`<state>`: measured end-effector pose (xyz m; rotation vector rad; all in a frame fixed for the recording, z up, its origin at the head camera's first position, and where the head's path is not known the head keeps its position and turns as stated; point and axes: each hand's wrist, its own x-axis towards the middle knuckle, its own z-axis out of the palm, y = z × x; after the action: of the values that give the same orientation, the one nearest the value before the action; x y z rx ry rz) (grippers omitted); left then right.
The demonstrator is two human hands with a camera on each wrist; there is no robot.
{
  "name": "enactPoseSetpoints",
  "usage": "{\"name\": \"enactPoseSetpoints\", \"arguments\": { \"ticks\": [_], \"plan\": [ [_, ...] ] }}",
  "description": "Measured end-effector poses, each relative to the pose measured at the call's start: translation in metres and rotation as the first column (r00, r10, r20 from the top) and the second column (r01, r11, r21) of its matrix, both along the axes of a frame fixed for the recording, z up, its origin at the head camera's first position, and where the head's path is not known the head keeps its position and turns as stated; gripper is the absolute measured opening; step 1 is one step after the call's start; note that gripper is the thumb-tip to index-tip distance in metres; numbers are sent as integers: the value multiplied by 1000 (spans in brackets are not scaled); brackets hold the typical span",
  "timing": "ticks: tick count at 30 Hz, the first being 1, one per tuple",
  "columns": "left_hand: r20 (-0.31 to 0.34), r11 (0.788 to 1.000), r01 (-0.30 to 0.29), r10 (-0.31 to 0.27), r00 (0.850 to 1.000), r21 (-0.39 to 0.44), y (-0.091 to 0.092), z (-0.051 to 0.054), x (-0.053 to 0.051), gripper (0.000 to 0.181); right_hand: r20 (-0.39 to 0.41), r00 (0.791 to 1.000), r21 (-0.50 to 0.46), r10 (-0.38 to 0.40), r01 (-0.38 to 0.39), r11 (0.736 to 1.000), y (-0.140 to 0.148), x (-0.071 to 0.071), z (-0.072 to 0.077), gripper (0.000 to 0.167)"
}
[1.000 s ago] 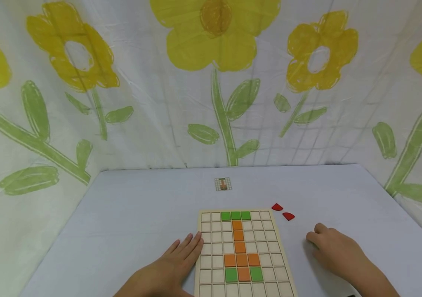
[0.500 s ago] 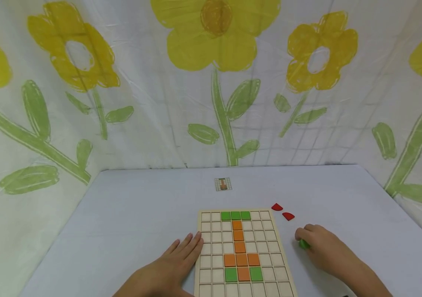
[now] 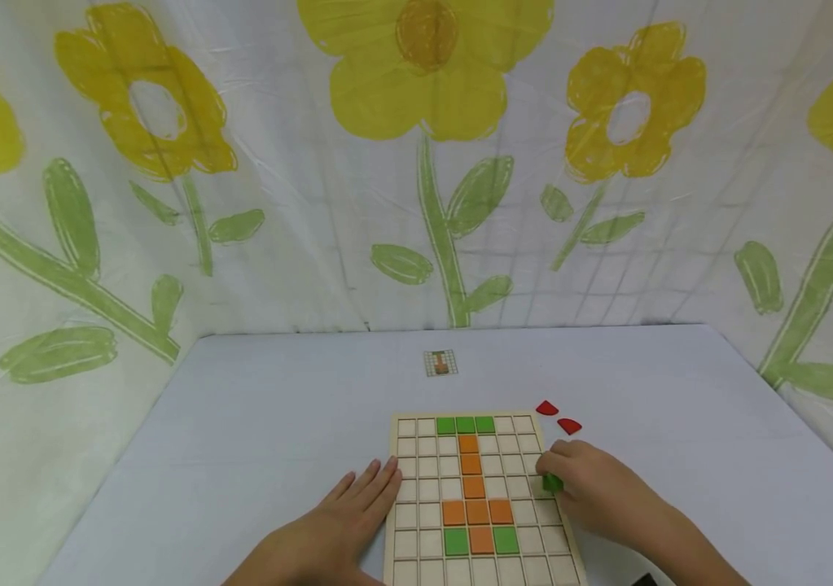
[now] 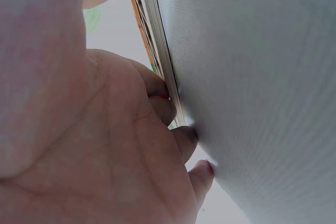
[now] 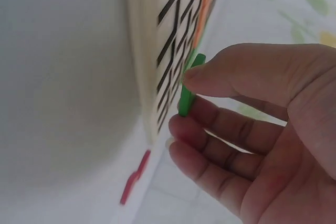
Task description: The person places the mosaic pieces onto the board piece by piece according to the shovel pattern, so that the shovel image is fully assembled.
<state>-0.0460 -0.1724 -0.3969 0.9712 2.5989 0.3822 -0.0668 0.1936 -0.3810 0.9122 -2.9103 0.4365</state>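
Observation:
A wooden grid board (image 3: 405, 492) lies on the table with green and orange square tiles set in some of its cells. Against its left edge rests my left hand (image 3: 331, 525), fingers straight and fingertips touching the rim; the left wrist view shows those fingers (image 4: 184, 142) beside the board's side. My right hand (image 3: 602, 492) is over the board's right edge, pinching a green tile (image 3: 551, 483) between thumb and fingers. In the right wrist view the green tile (image 5: 186, 95) is held on edge, near the board's surface.
Two red quarter-round pieces (image 3: 569, 426) lie on the table beyond the board's upper right corner. Behind the board is a small pattern card (image 3: 440, 363). A white curtain (image 3: 299, 268) with painted flowers stands along the table's back edge.
My right hand has moved left with the green tile, from the table beside the board to above its right edge. The left hand stays in place.

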Motion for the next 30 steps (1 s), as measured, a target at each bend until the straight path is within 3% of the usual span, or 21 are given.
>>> {"name": "enactPoseSetpoints", "arguments": {
  "ticks": [16, 20, 24, 27, 30],
  "plan": [
    [-1, 1000, 5, -5, 1000, -6, 1, 1, -1, 129, -21, 977, -25, 213, -213, 977, -41, -3, -1, 30],
    [-8, 1000, 13, -14, 1000, -8, 0, 3, -1, 128, -121, 944, -32, 308, -314, 949, -49, 1, -9, 30],
    [5, 1000, 6, -6, 1000, -9, 1, 3, -1, 127, -216, 891, -60, 399, -420, 905, -57, 8, -16, 31],
    [-1, 1000, 9, -9, 1000, -12, 1, 3, 0, 127, -227, 864, -89, 449, -478, 874, -62, 14, -18, 29],
    [-7, 1000, 11, -11, 1000, -13, 2, 4, 0, 127, -212, 851, -97, 481, -508, 856, -66, 20, -19, 28]
  ]
}}
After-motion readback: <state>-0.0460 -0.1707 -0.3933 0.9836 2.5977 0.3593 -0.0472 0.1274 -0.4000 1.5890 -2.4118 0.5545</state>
